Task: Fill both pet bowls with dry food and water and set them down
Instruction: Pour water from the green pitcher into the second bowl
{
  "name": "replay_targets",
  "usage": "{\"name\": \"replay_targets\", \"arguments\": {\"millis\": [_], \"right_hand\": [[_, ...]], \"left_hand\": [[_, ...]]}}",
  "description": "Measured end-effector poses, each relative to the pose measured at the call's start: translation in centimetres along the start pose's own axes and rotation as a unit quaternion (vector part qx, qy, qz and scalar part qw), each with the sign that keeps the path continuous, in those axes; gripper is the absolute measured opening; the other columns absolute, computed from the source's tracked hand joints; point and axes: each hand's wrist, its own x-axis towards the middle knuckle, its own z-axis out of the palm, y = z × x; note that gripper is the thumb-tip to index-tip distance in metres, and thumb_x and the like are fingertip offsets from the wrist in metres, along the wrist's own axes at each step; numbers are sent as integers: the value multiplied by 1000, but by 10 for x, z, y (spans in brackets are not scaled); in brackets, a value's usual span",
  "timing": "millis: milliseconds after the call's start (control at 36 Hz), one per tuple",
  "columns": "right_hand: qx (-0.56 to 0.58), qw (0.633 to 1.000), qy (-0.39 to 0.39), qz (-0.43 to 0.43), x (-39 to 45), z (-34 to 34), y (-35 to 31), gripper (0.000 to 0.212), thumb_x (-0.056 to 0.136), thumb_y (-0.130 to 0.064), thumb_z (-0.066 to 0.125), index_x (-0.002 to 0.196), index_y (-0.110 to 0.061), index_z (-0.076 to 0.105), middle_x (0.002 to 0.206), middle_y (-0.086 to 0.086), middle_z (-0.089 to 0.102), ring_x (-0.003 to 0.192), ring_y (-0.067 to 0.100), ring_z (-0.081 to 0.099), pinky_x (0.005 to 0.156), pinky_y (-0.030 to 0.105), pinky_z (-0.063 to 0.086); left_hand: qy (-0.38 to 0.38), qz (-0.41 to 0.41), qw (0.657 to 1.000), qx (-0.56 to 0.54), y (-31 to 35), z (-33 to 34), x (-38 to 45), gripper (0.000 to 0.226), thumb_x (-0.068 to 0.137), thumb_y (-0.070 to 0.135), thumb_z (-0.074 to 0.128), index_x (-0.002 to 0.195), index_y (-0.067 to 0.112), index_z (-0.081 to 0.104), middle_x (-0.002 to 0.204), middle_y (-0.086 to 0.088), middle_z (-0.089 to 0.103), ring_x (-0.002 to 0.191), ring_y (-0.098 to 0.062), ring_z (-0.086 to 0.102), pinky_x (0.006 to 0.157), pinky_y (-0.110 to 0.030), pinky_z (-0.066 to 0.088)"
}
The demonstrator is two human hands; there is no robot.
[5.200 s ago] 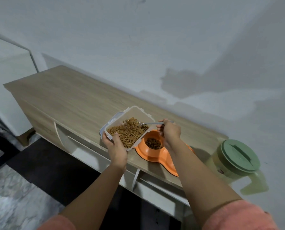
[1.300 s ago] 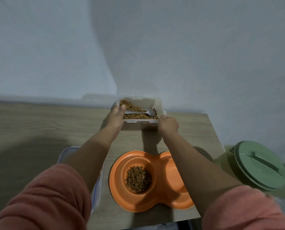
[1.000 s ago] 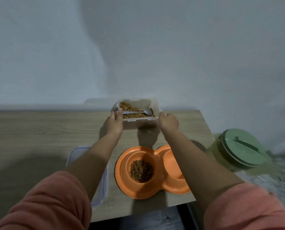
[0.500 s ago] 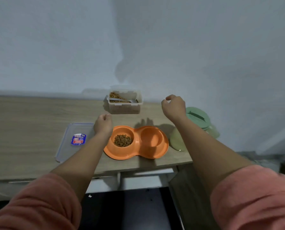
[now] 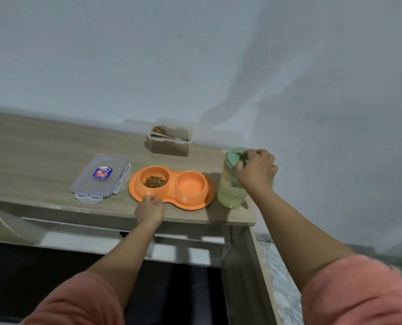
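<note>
An orange double pet bowl lies near the front edge of the wooden table. Its left cup holds brown dry food; its right cup is empty. My left hand is at the bowl's front rim, fingers curled onto it. Right of the bowl stands a pale green pitcher. My right hand grips the pitcher's green lid from above.
A clear box of dry food with a spoon in it stands at the wall behind the bowl. Its clear lid lies flat left of the bowl. The table's right end is just past the pitcher.
Both hands let go of the food box, which now stands at the wall. My right hand moved right onto the pitcher lid; my left hand came to the bowl's front rim.
</note>
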Motion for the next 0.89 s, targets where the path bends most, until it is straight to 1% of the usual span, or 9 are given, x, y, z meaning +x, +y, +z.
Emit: {"name": "replay_targets", "arguments": {"millis": [139,194,278,389,583,639,722,778,889], "right_hand": [[80,988,-1,129,-2,0,25,58,88,-42,49,140,-18,36,140,12,41,130,31,37,103,47,30],[191,962,-28,195,-2,2,35,61,89,-48,48,139,-16,34,133,11,48,120,33,47,101,47,38],[335,904,-53,260,-3,6,46,54,89,-53,50,123,-11,48,109,4,52,95,24,51,82,37,45],[392,879,-56,265,-3,12,57,48,87,-57,52,95,-10,57,101,7,61,89,22,53,71,32,40],[426,866,-61,253,-4,19,59,60,89,-59,48,96,-1,62,90,8,61,83,23,58,75,34,45],[428,865,-49,258,-1,21,57,65,87,-61,50,88,3,59,80,10,57,76,24,54,65,31,43],[424,869,-37,253,5,18,50,56,82,-62,56,66,-10,45,66,6,50,70,23,50,54,28,37],[411,880,-39,236,10,15,46,57,79,-63,59,60,-14,37,67,9,45,69,22,46,53,28,34],[374,903,-60,204,22,10,37,56,73,-62,65,62,-14,38,72,10,43,69,22,42,56,32,33]], "left_hand": [[-38,23,996,74,-9,12,-5,42,97,23,45,134,2,48,137,-18,52,127,-35,47,103,-35,37],[-55,34,992,111,-9,16,-5,44,98,24,43,136,2,47,139,-18,49,128,-34,46,103,-35,36],[-90,54,981,162,-11,19,-7,51,97,24,43,143,3,41,149,-15,40,135,-30,41,110,-34,32],[-110,72,969,208,-17,20,-7,52,97,23,45,145,3,38,154,-12,30,138,-27,37,113,-30,29],[-136,100,942,291,-23,16,0,55,97,23,45,148,6,33,154,-6,23,134,-26,41,112,-29,30],[-145,100,931,319,-22,16,1,58,97,25,45,150,7,29,155,-6,19,136,-26,39,114,-30,29],[-157,95,920,345,-22,17,3,63,97,27,46,152,9,22,157,-6,13,140,-27,34,117,-33,27],[-163,90,916,355,-23,17,3,66,96,28,47,153,9,20,158,-6,10,140,-28,34,117,-35,28],[-166,84,913,364,-22,19,4,68,96,27,47,154,8,17,158,-7,6,138,-29,37,114,-35,31]]}}
